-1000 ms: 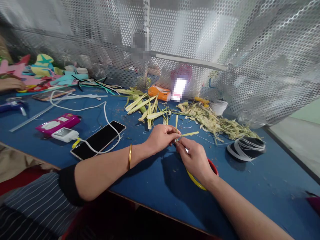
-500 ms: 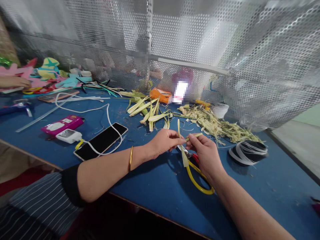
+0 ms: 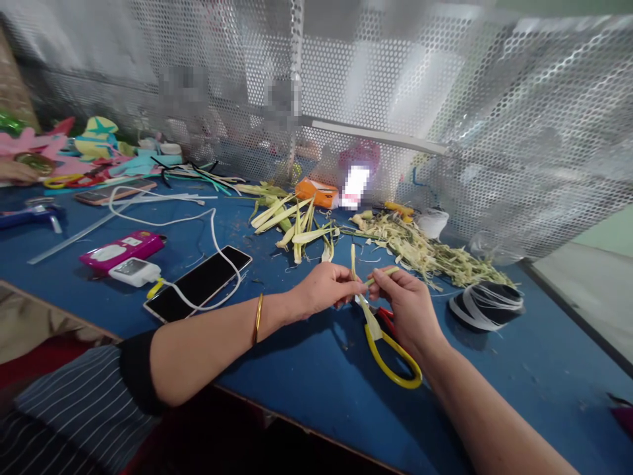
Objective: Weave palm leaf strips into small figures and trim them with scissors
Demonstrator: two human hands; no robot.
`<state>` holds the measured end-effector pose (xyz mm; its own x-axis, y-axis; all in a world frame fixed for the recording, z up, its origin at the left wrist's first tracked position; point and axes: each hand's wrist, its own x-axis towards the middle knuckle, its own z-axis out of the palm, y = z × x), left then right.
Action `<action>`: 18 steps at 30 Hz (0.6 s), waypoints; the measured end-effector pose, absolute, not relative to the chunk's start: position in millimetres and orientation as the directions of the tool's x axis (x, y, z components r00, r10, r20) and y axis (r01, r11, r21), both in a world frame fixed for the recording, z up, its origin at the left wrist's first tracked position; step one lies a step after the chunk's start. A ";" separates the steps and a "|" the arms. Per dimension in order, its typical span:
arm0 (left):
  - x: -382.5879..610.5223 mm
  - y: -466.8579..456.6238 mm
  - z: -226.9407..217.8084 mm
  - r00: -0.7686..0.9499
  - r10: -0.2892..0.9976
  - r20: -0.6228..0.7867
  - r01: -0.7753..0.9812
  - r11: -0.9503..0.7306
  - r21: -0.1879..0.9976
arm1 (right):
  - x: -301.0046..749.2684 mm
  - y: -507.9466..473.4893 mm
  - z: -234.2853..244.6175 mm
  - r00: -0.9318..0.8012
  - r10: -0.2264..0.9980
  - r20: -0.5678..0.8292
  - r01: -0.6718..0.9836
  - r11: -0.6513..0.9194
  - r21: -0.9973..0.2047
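My left hand (image 3: 327,288) is closed, its thumb and fingers pinching a pale green corn husk strip (image 3: 370,315), which sticks up above the fingertips and hangs down below them. Close beside it, my right hand (image 3: 409,302) pinches a rolled part of the husk (image 3: 391,271) that points up to the right. Whether the two parts are one piece is hidden by my fingers. Under the hands lies a pair of scissors with yellow handles (image 3: 393,379) and a red part; the blades are mostly covered.
Loose husks (image 3: 301,227) and a heap of shredded husk (image 3: 420,241) lie behind my hands. A wound spool (image 3: 487,305) stands right. Left are a black phone (image 3: 200,284), white cable (image 3: 213,224) and pink device (image 3: 123,251). A mesh partition (image 3: 376,79) rises behind; another person's hand (image 3: 17,173) is far left.
The hanging end of the husk strip has swung slightly to the right and lower, over the scissors' handle. Both my hands keep their pinch. The view has shifted a little.
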<state>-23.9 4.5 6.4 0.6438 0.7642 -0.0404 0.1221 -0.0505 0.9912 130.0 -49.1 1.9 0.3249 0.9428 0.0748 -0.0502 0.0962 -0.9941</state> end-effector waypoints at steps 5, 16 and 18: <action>-23.1 6.2 10.1 0.594 0.792 -0.142 0.071 0.124 0.990 | 130.0 -48.7 3.1 0.288 0.957 0.018 -0.052 0.034 -0.998; -24.9 5.7 11.2 0.662 0.747 -0.061 0.126 -0.030 0.992 | 127.4 -50.0 0.0 0.324 0.942 0.085 -0.015 0.095 -0.995; -24.9 4.9 12.3 0.678 0.731 -0.075 0.138 -0.027 0.990 | 126.5 -50.4 1.5 0.333 0.938 0.095 -0.023 0.109 -0.994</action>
